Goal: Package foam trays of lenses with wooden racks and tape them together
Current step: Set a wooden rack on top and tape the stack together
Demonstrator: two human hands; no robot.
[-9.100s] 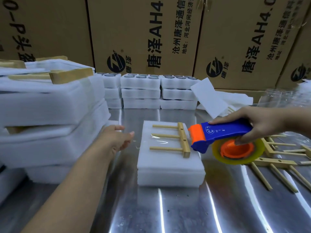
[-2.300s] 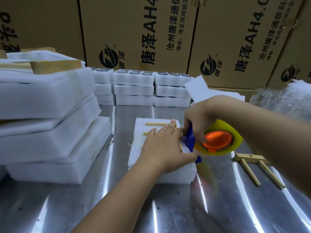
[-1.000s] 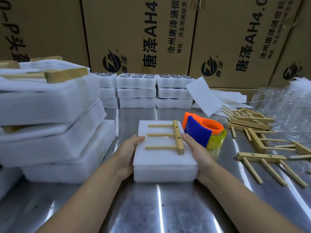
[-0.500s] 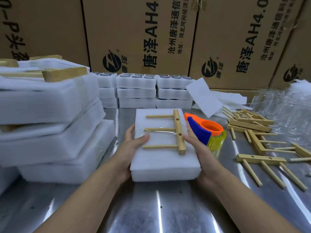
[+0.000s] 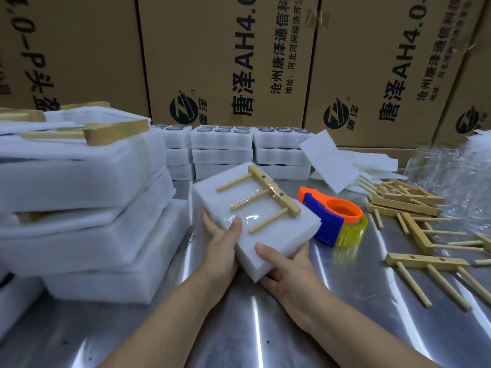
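Observation:
Both hands hold a white foam tray bundle (image 5: 276,235) lifted above the steel table and turned counter-clockwise. A wooden rack (image 5: 268,197) with three pegs is bound to its top by clear tape. My left hand (image 5: 220,235) grips the bundle's near-left edge, thumb on top. My right hand (image 5: 287,264) supports its near corner from below. The blue and orange tape dispenser (image 5: 334,219) rests on the table just right of the bundle, with nothing holding it.
Taped foam bundles (image 5: 79,208) are stacked high at the left. Foam trays of lenses (image 5: 221,147) stand in stacks at the back, before cardboard boxes (image 5: 225,59). Loose wooden racks (image 5: 414,208) and clear plastic bags (image 5: 451,176) lie at the right. A foam sheet (image 5: 329,160) leans behind the dispenser.
The dispenser was set down on the table. Both hands took the taped bundle by its sides, lifted it and turned it counter-clockwise toward the left stack.

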